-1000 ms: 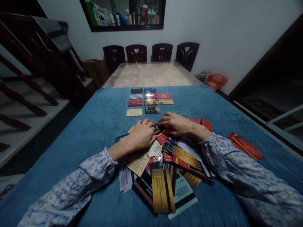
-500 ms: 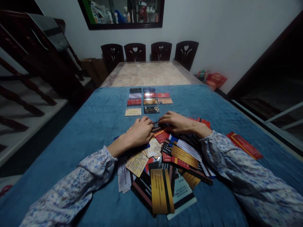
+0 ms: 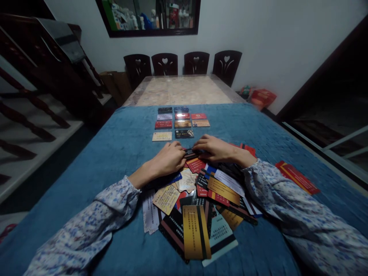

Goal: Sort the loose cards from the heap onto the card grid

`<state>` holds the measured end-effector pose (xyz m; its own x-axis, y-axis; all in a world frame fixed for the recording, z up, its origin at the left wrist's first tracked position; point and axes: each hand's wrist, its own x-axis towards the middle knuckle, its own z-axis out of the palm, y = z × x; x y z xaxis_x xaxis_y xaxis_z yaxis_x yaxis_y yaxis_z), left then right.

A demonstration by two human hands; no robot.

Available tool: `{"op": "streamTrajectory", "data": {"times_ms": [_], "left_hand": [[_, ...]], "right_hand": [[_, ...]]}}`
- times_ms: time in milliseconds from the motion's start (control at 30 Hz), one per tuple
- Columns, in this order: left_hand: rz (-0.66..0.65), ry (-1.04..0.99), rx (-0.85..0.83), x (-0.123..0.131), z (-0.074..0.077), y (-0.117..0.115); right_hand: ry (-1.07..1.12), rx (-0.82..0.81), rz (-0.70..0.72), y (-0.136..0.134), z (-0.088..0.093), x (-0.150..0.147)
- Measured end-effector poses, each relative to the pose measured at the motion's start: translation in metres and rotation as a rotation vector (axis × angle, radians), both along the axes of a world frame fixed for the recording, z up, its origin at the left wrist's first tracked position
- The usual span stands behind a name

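Between my two hands, at the far side of a loose card pile, is a black card (image 3: 189, 152) with pale print. My left hand (image 3: 169, 158) has curled fingers at its left end, and my right hand (image 3: 212, 149) grips its right end. Under and in front of it lie a red card (image 3: 196, 165), a cream card (image 3: 187, 180) and a gold card (image 3: 196, 232) with a black stripe. A pale green card (image 3: 222, 237) and several black, white and gold cards overlap around these. My fingertips are partly hidden.
Beyond my hands, cards lie in rows on the blue cloth (image 3: 123, 153), among them a black VIP card (image 3: 184, 133) and a cream card (image 3: 161, 136). Red cards (image 3: 297, 177) lie off to the right. Dark chairs (image 3: 165, 64) stand behind the table's far end.
The black card between my hands has tipped and now shows a narrower face. My hands have barely shifted; the pile and rows look the same.
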<state>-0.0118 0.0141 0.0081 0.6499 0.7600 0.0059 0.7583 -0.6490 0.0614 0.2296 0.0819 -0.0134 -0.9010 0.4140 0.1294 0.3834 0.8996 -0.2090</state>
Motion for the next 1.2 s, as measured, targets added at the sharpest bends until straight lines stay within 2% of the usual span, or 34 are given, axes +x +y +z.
{"op": "streamTrajectory", "data": {"times_ms": [233, 400, 533, 733, 1200], "left_hand": [[-0.004, -0.060, -0.005, -0.004, 0.004, 0.005], [0.027, -0.197, -0.030, -0.008, 0.004, 0.013], [0.062, -0.288, 0.003, -0.014, -0.002, 0.019], [0.016, -0.413, 0.097, -0.019, -0.017, 0.027], [0.014, -0.389, 0.210, -0.020, -0.036, 0.031]], "right_hand": [[0.049, 0.105, -0.015, -0.005, 0.004, -0.004], [0.126, 0.177, -0.124, -0.006, 0.000, -0.005], [0.162, 0.176, -0.196, -0.008, -0.003, -0.007], [0.198, 0.208, -0.298, -0.007, -0.013, -0.011], [0.185, 0.274, -0.342, -0.009, -0.019, -0.018]]}}
